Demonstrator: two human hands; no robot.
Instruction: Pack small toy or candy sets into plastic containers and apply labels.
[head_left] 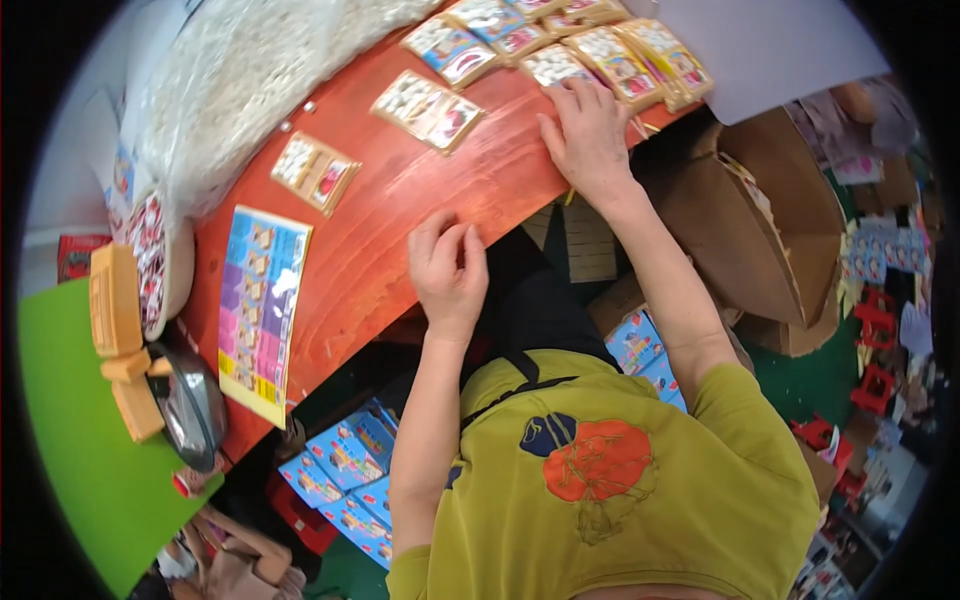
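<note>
To my right, an open brown cardboard box [770, 225] sits beside the red wooden table [370, 270]; farther right, red plastic stools [875, 320]. To my left, a bright green tabletop [60, 400] and a gray translucent pouch [192, 405]. Blue printed cartons [348, 452] lie lower, beside me.

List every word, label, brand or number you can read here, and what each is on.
None reads clearly enough to quote.
Small packs: print too small.
Colourful sheet: lettering too small and blurred.
Blue boxes: lettering too small and blurred.
</note>
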